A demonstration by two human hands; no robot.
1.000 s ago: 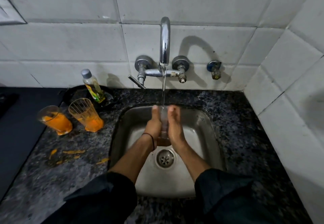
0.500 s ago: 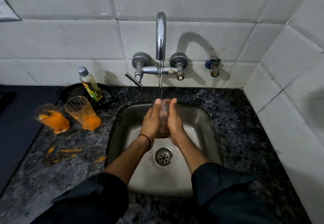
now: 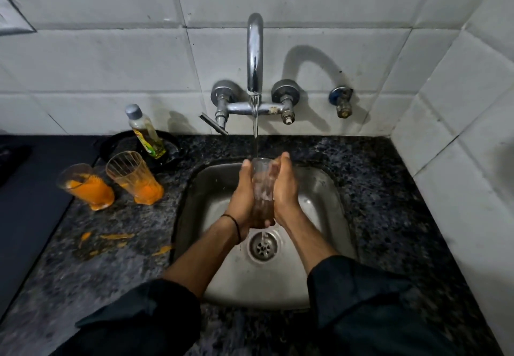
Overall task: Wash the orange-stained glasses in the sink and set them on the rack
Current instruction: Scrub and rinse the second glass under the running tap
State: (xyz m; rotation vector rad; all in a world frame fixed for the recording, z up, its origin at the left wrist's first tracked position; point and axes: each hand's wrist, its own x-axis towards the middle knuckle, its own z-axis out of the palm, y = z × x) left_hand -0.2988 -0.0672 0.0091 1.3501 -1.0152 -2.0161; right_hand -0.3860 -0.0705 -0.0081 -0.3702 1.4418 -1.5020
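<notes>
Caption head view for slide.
Left hand and right hand press a glass under the running tap; two stained glasses wait.

Glass [image 3: 261, 186], upright, is pressed between left hand [image 3: 242, 197] and right hand [image 3: 286, 191] under running tap [image 3: 255, 49], over sink [image 3: 322, 188]. Two orange-stained glasses [image 3: 133, 180] are stood on counter [image 3: 111, 272] beside.

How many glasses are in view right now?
3. Clear glass between left hand and right hand under the tap; leftmost glass and middle glass, both orange, on the counter.
</notes>
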